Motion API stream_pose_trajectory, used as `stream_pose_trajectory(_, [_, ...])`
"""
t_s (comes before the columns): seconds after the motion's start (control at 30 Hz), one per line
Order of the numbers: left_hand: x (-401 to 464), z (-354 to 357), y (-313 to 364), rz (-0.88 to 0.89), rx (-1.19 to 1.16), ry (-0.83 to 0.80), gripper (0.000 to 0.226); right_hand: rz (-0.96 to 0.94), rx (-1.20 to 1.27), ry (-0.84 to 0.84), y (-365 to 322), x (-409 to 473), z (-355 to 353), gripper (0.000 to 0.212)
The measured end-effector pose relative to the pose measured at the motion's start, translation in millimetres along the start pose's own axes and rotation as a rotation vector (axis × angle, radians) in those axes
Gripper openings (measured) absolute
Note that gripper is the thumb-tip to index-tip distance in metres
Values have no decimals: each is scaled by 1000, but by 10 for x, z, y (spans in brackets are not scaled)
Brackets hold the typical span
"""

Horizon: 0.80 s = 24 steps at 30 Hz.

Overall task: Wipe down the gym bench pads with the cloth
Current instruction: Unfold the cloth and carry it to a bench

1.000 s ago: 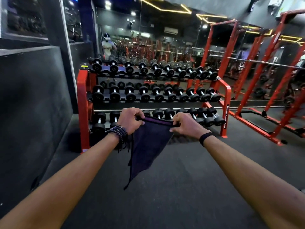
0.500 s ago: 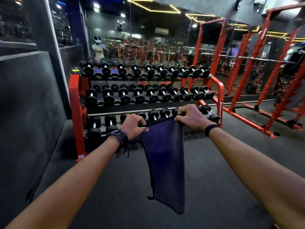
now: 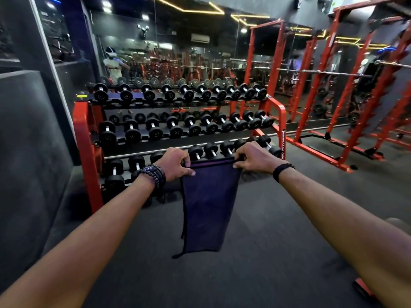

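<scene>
A dark purple cloth (image 3: pixel 208 205) hangs folded in front of me, held up by its top edge. My left hand (image 3: pixel 174 164) pinches the top left corner and my right hand (image 3: pixel 254 157) pinches the top right corner, both at arm's length over the dark rubber floor. The cloth drops straight down, its lower edge well above the floor. No bench pad shows in this view.
A red three-tier dumbbell rack (image 3: pixel 85 138) stands straight ahead against a mirrored wall. Red power racks (image 3: pixel 311 103) with a barbell fill the right side. A grey wall (image 3: pixel 26 152) runs along the left. A red frame piece (image 3: pixel 363 287) lies at bottom right.
The cloth went from a loose triangle to a folded rectangle hanging straight. Both hands now hold it level, the right hand having come back down. The view shifted slightly.
</scene>
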<state>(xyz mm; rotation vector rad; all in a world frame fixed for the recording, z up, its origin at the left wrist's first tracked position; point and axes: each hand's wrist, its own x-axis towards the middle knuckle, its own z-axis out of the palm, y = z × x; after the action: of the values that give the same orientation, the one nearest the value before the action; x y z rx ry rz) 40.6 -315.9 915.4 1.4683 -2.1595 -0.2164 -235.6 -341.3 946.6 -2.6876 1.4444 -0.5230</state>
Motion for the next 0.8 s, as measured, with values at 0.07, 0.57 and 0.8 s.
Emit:
stream_pose_trajectory(0.07, [10, -21, -22, -11, -9, -21, 26, 1, 21, 21, -3, 3, 4, 13])
stream_pose_trajectory(0.57, [-13, 46, -21, 3, 108, -90, 32, 71, 185, 26, 72, -163, 190, 24])
stream_pose_trajectory(0.8, [-139, 184, -174, -63, 86, -162, 17, 117, 167, -93, 68, -249, 389, 13])
